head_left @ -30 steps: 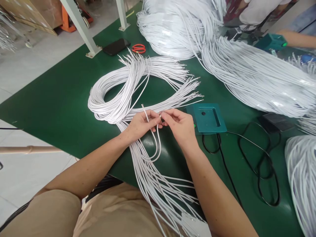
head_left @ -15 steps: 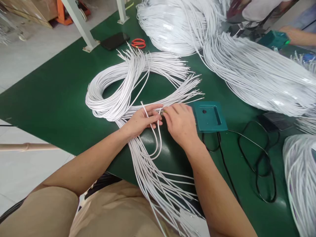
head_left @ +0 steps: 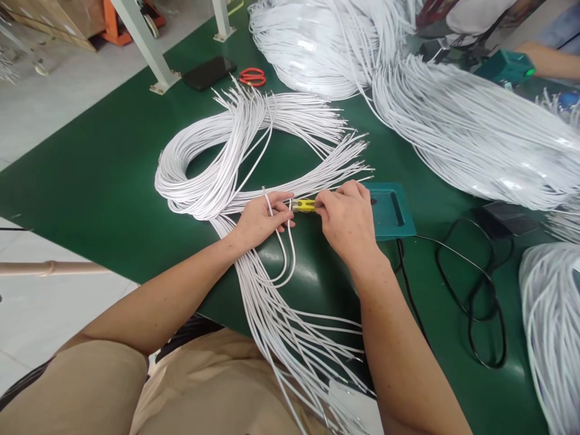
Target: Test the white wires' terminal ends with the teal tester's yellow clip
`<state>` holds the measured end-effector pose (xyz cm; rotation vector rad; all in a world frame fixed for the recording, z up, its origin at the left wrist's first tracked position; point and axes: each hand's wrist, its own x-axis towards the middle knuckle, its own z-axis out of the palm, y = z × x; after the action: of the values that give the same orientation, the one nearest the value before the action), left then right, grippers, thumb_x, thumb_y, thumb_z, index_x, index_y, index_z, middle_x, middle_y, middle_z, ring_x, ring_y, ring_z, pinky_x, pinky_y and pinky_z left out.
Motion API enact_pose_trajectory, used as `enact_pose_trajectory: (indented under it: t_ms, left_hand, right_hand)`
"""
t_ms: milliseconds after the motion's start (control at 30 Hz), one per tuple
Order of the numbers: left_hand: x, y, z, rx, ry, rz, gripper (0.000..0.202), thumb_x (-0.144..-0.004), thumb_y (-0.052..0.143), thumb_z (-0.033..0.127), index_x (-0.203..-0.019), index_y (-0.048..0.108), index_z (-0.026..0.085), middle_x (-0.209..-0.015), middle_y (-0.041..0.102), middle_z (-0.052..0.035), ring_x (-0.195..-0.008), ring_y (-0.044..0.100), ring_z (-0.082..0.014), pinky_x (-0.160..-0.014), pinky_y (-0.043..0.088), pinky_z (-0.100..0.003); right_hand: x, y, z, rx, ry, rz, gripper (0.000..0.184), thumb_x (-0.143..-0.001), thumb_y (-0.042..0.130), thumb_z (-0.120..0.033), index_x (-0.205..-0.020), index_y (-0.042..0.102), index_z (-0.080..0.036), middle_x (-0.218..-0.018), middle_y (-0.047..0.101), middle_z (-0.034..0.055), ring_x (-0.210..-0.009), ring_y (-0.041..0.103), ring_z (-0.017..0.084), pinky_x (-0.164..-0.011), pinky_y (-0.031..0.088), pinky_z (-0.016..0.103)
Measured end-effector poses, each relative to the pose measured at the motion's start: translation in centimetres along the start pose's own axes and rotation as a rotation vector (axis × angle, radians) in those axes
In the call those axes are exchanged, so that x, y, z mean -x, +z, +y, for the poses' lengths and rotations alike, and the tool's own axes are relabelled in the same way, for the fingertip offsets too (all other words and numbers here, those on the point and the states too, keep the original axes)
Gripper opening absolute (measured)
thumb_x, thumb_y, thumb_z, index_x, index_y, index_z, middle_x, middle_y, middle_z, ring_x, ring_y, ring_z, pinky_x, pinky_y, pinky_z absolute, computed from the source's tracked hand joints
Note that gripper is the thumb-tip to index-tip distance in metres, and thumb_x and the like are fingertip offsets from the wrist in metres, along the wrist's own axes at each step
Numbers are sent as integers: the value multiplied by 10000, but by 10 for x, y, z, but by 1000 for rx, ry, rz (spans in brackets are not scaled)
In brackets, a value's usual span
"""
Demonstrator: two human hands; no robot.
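Note:
My left hand [head_left: 260, 220] is closed on two strands of white cable [head_left: 290, 260], whose short ends stick up by the fingers and whose slack curves down. My right hand [head_left: 348, 214] grips a small yellow tool [head_left: 306, 206] with a metallic tip; its kind is partly hidden by the fingers. That tip is right by the cable end at my left fingertips; whether they touch I cannot tell. Under and behind the left hand lies a coiled bundle of white cables [head_left: 181, 163], with metallic ends fanned out. More loose strands [head_left: 263, 308] run down toward my lap.
A teal tray-like box [head_left: 390, 226] with black cords [head_left: 471, 326] sits right of my hands. Larger white cable bundles [head_left: 489, 133] fill the back and right. Red-handled scissors [head_left: 252, 77], a black phone-like object [head_left: 209, 73] and a table leg [head_left: 147, 45] stand behind. Another person's arm [head_left: 553, 60] is at upper right.
My right hand has moved right, away from my left fingers, uncovering the yellow tool and covering part of the teal box. The left hand keeps its hold on the cable.

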<state>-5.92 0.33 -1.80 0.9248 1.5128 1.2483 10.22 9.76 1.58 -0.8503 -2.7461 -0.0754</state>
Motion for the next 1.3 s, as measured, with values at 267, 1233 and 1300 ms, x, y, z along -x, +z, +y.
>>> enact_pose_trajectory:
  t_ms: [267,1233,1300]
  left_hand:
    - [-5,0,-6,-68,-21,1,499,-745,677,216,-1230,602,123,-795,705,-27,-703,722,-166,-566,542,-205]
    - [5,-20,10,-106,100,-94,343,-822,632,391,-1081,658,169,-923,687,-54,-736,614,-119,-689,490,-241]
    - [7,-19,9,-160,113,-113,326,-834,606,371,-1081,660,165,-877,686,-42,-675,595,-111,-682,486,-245]
  right_hand:
    - [0,-6,1,20,71,7,211,-892,462,-201,-909,671,-188,-807,677,83,-968,545,271,-1071,283,527]
    - [13,-50,-70,-206,-42,-754,221,-892,521,-236,-803,710,-165,-733,705,132,-680,659,245,-551,369,307]
    - [9,-55,-62,-277,40,-651,267,-919,480,-266,-800,702,-181,-752,707,109,-668,645,227,-558,359,305]
